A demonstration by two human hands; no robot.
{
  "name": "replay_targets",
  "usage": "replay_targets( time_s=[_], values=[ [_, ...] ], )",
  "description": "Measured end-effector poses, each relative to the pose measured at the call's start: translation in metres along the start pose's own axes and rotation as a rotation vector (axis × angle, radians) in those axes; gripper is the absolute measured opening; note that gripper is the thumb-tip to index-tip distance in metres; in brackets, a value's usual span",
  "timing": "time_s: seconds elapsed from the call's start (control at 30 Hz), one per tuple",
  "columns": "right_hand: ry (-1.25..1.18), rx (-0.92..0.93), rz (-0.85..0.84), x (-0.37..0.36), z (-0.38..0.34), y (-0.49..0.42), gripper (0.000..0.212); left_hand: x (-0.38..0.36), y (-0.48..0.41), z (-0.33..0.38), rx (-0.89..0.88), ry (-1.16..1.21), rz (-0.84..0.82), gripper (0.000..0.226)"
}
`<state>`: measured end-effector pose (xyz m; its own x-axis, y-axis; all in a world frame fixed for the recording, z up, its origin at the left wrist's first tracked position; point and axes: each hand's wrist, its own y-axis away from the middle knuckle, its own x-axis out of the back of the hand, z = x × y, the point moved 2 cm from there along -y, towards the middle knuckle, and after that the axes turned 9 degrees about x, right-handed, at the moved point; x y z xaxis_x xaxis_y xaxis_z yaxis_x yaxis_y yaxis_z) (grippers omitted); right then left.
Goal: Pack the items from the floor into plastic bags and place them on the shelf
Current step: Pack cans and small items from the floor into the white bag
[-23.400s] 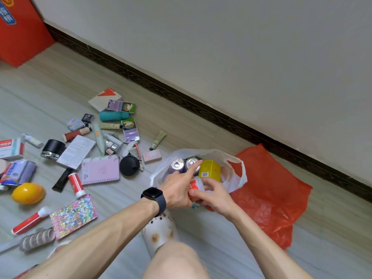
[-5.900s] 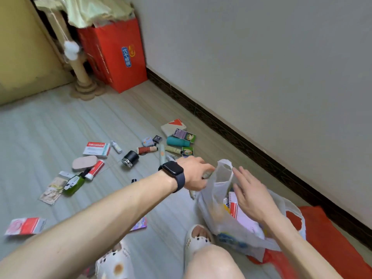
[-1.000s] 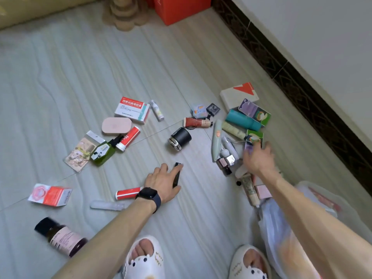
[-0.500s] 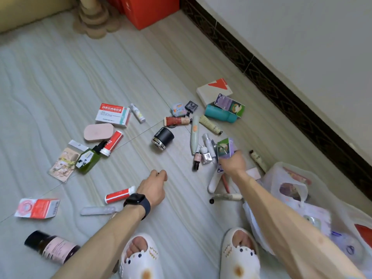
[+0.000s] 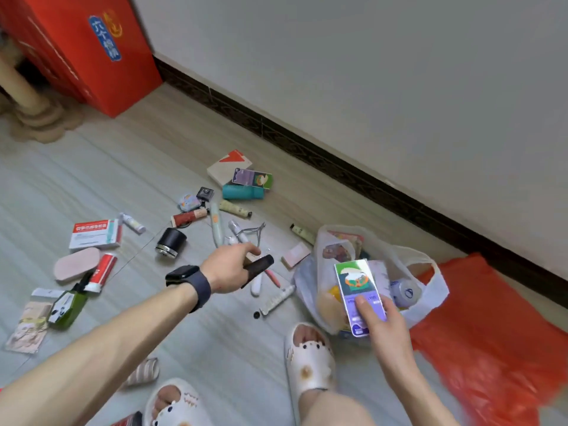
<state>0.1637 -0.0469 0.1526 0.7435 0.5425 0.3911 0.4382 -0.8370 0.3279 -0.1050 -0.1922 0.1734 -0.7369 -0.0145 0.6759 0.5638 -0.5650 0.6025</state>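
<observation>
Head view, looking down at the floor [image 5: 129, 167] beside a grey wall.

Right hand [image 5: 382, 321]: closed on a purple-and-green carton [image 5: 359, 295], thumb pressed on its front face. The carton is held upright just over the mouth of the white plastic bag [image 5: 430, 284]. The bag stands open on the floor, already part filled; a can top and some printed packets are seen inside. It is set partly on a red plastic bag [image 5: 491, 327] spread flat toward the wall.

Left hand [image 5: 229, 270]: closed around a dark slim tube [image 5: 258, 269], which juts out past the fingers toward the white bag. A dark watch [image 5: 187, 279] is worn on that wrist. The hand is held above the floor, over the scattered items.

Items left on the floor, well apart from the bag: a red-and-white medicine box [image 5: 93, 236], a pink oval case [image 5: 76, 265], a red-and-white tube [image 5: 104, 272], a green bottle [image 5: 66, 309], a black jar [image 5: 170, 242], a teal bottle [image 5: 242, 192], a white box with a red corner [image 5: 229, 166], and nail nippers [image 5: 253, 232]. A small pink box [image 5: 295, 255] lies just beside the white bag.

A red carton [image 5: 80, 47] stands against the wall at the far left. Two white slippers [image 5: 309, 358] are seen at the bottom edge.
</observation>
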Motion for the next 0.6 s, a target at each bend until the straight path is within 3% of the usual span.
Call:
replay_targets(
  time_s=[0.13,0.27,0.33,0.43,0.53,0.6],
  values=[
    [0.131,-0.003,0.151,0.069,0.010,-0.019,0.024,-0.034,-0.009,0.095,-0.145,0.189,-0.040,0.039],
    [0.264,-0.005,0.164,0.097,0.009,-0.041,0.036,-0.116,-0.012,0.158,-0.225,0.169,-0.054,0.049],
    [0.287,-0.008,0.160,0.101,0.005,-0.048,0.039,-0.150,-0.006,0.172,-0.283,0.051,-0.041,0.046],
    [0.328,-0.013,0.113,0.099,0.006,-0.055,0.041,-0.165,-0.007,0.172,-0.387,-0.217,0.196,0.038],
    [0.333,-0.040,0.073,0.093,0.012,-0.057,0.041,-0.157,-0.030,0.159,-0.319,-0.345,0.385,0.047],
    [0.336,-0.051,0.059,0.088,0.013,-0.056,0.040,-0.151,-0.045,0.151,-0.259,-0.465,0.354,0.056]
  ],
)
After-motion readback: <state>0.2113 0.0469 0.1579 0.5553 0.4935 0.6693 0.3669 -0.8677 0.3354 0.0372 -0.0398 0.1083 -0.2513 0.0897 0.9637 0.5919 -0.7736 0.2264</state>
